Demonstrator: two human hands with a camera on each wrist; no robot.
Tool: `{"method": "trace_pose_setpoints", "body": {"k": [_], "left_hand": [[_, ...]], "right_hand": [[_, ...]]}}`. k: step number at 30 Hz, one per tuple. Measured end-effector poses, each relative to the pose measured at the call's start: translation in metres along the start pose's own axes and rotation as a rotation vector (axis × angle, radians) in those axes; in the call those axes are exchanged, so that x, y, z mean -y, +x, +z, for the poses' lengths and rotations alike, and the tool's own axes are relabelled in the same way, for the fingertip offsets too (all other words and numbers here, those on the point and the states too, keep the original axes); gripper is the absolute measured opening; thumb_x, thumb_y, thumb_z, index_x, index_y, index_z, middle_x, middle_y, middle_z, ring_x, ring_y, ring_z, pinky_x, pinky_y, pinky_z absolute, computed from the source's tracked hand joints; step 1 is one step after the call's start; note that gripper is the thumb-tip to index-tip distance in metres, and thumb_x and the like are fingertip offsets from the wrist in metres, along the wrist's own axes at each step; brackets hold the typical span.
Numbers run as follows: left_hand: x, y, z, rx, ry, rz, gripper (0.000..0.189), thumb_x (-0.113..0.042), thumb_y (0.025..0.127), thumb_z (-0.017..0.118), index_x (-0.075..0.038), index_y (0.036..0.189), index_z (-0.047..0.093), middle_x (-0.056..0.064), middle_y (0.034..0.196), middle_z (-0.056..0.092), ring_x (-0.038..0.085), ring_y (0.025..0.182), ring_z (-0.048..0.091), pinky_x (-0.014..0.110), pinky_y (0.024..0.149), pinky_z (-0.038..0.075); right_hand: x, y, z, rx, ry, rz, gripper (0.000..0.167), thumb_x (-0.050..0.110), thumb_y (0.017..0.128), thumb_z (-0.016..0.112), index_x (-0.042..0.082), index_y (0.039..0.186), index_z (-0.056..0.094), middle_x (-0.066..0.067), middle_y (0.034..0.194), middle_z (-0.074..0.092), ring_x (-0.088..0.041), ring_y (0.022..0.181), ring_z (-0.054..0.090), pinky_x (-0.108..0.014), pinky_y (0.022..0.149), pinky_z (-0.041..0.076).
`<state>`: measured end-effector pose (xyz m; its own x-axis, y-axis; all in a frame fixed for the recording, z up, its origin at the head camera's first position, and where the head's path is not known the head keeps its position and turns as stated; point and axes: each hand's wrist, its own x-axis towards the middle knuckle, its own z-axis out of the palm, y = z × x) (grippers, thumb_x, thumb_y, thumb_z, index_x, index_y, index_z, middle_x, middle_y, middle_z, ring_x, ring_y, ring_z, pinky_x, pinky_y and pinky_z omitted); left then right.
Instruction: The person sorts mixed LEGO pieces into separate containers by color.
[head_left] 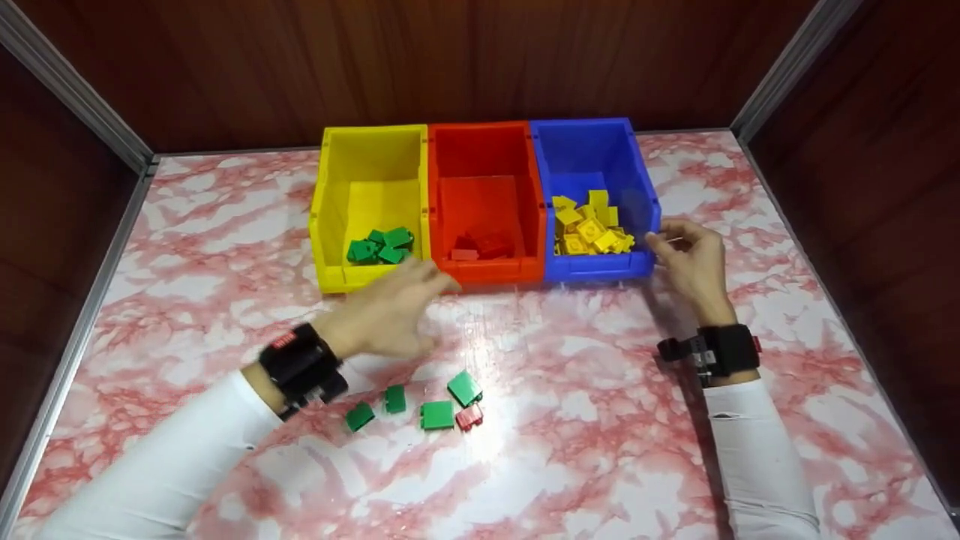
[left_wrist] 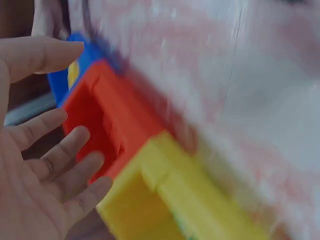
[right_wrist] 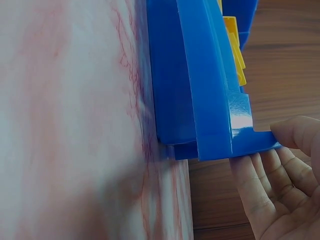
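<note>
My left hand (head_left: 390,311) hovers in front of the yellow bin (head_left: 330,280) and the red bin (head_left: 487,271). Nothing lies in its palm, and in the left wrist view its fingers (left_wrist: 75,142) are spread and fairly straight. At the right, my right hand (head_left: 694,266) pinches the front side edge of the blue bin (right_wrist: 212,100) between thumb and fingers. Green toy bricks (head_left: 382,246) lie in the yellow bin, red bricks (head_left: 484,246) in the red one, yellow bricks (head_left: 592,229) in the blue one.
On the marbled table (head_left: 570,465), several loose green bricks (head_left: 437,415) and one red brick (head_left: 470,416) lie near the middle front. Dark wooden walls (head_left: 450,60) with metal edging enclose the back and sides.
</note>
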<state>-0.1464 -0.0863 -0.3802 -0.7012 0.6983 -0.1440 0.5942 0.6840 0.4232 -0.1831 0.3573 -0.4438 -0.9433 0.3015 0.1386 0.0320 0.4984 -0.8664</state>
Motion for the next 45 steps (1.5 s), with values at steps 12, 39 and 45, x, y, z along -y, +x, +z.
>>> {"method": "trace_pose_setpoints", "body": {"k": [12, 39, 45], "left_hand": [[-0.018, 0.011, 0.058, 0.185, 0.028, 0.109, 0.057, -0.007, 0.079, 0.079, -0.016, 0.133, 0.065, 0.007, 0.119, 0.06, 0.025, 0.108, 0.051, 0.037, 0.087, 0.052], [-0.028, 0.021, 0.067, 0.316, -0.007, 0.198, 0.031, -0.01, 0.076, 0.088, -0.016, 0.105, 0.077, 0.004, 0.102, 0.072, 0.018, 0.097, 0.057, 0.027, 0.085, 0.046], [-0.024, 0.018, 0.048, 0.274, -0.074, 0.149, 0.03, -0.01, 0.079, 0.088, -0.013, 0.106, 0.076, 0.004, 0.103, 0.071, 0.018, 0.095, 0.058, 0.032, 0.087, 0.052]], "right_hand": [[-0.001, 0.002, 0.0, 0.005, 0.015, -0.016, 0.027, 0.016, 0.098, 0.076, -0.001, 0.118, 0.075, 0.022, 0.085, 0.067, -0.003, 0.078, 0.063, -0.013, 0.067, 0.054], [0.0, 0.001, 0.0, 0.004, 0.034, -0.012, 0.025, 0.013, 0.097, 0.075, -0.002, 0.118, 0.075, 0.02, 0.088, 0.068, -0.002, 0.079, 0.064, -0.013, 0.069, 0.056], [-0.003, 0.002, 0.0, 0.0, -0.001, -0.051, 0.027, 0.014, 0.097, 0.076, -0.003, 0.119, 0.076, 0.022, 0.084, 0.066, 0.001, 0.075, 0.062, -0.011, 0.067, 0.053]]}}
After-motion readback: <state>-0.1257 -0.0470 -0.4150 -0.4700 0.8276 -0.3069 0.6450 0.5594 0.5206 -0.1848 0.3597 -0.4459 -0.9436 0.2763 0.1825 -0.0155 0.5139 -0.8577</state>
